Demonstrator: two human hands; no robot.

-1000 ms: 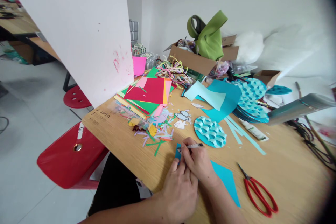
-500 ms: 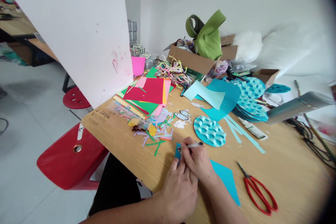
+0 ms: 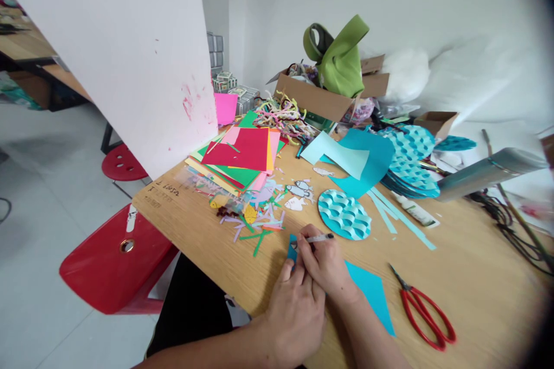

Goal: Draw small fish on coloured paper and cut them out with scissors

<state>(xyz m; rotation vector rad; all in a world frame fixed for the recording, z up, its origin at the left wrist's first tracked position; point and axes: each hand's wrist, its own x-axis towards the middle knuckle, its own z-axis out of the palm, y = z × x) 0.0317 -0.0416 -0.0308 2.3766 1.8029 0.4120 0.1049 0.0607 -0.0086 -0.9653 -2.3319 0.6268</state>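
Note:
My right hand (image 3: 321, 259) is closed round a slim pen (image 3: 320, 238) with a dark end. The pen's writing tip is hidden by my fingers. Beneath both hands lies blue paper (image 3: 372, 297), part of it showing to the right. At its left end a small pale cut-out (image 3: 294, 245) lies partly covered by my fingertips. My left hand (image 3: 296, 311) rests flat on the paper, fingers stretched forward against the right hand. Just beyond are fish-shaped paper cut-outs (image 3: 298, 190) and a disc of wavy turquoise paper (image 3: 344, 214).
Red-handled scissors (image 3: 426, 314) lie at the right, near a glue bottle (image 3: 415, 210) and pale paper strips (image 3: 385, 213). Coloured sheets (image 3: 236, 150) and paper scraps (image 3: 255, 230) lie at the left. A metal flask (image 3: 493, 173) and a cardboard box (image 3: 315, 95) stand farther back.
The view has shifted very slightly. My hands, the pen and the paper keep the same positions relative to each other.

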